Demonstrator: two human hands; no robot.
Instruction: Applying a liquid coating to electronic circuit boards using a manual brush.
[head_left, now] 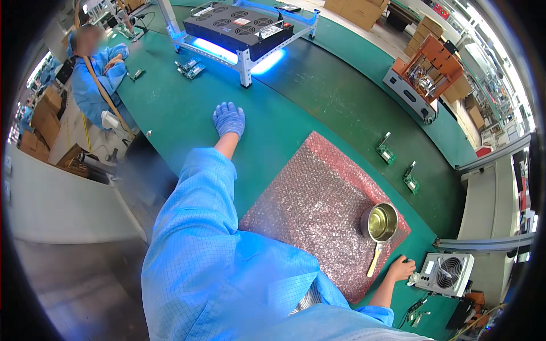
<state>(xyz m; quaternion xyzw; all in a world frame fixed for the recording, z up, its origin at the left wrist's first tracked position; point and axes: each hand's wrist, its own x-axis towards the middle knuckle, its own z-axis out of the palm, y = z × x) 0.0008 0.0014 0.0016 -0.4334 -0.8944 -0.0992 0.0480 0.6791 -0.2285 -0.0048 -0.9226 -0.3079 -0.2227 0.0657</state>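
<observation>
My left hand, in a thin blue glove, lies flat on the green tabletop with its fingers stretched out. Nothing is in it. My bare right hand is at the right, fingers bent around a small whitish piece beside a white box with a round fan; what that piece is I cannot make out. Between my arms spreads a sheet of pinkish bubble wrap. On its right corner stands a small metal pot with clear yellowish liquid, its pale handle pointing toward me.
A black fan unit glowing blue underneath rests on a metal frame at the back. Green circuit boards lie on the dark strip; others lie far left. An orange-and-white machine stands far right. A co-worker in blue sits at left.
</observation>
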